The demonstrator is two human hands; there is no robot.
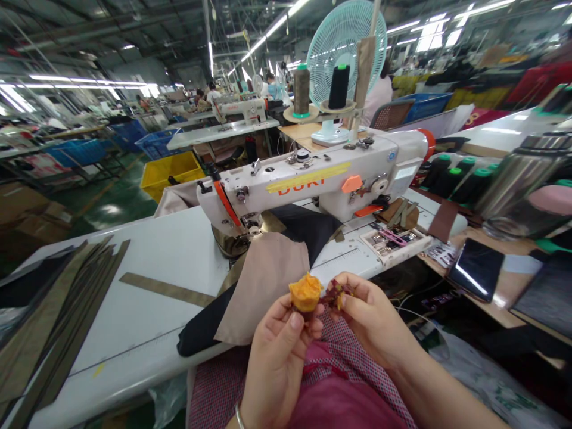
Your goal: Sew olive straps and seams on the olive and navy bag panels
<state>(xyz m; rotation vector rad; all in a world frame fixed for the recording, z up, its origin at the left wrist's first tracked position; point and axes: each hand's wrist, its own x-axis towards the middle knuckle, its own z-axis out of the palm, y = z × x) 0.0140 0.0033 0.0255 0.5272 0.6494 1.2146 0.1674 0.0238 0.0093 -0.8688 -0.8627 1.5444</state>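
A piece of sweet potato (pixel 305 293) with bright orange flesh sits in my left hand (pixel 281 333), fingers closed around its lower part. My right hand (pixel 369 310) pinches dark reddish peel (pixel 336 293) just to the right of the flesh. Both hands are above my lap, in front of the table edge. Beyond them, beige fabric (pixel 263 286) and black fabric (pixel 208 319) lie under the head of the white sewing machine (pixel 313 179).
Olive fabric strips (pixel 84 298) lie on the left of the table (pixel 156 250). At the right are a tray of small metal parts (pixel 393 244), a phone (pixel 477 269), and a steel flask (pixel 521 179). Thread cones (pixel 301 89) and a fan (pixel 346 47) stand behind the machine.
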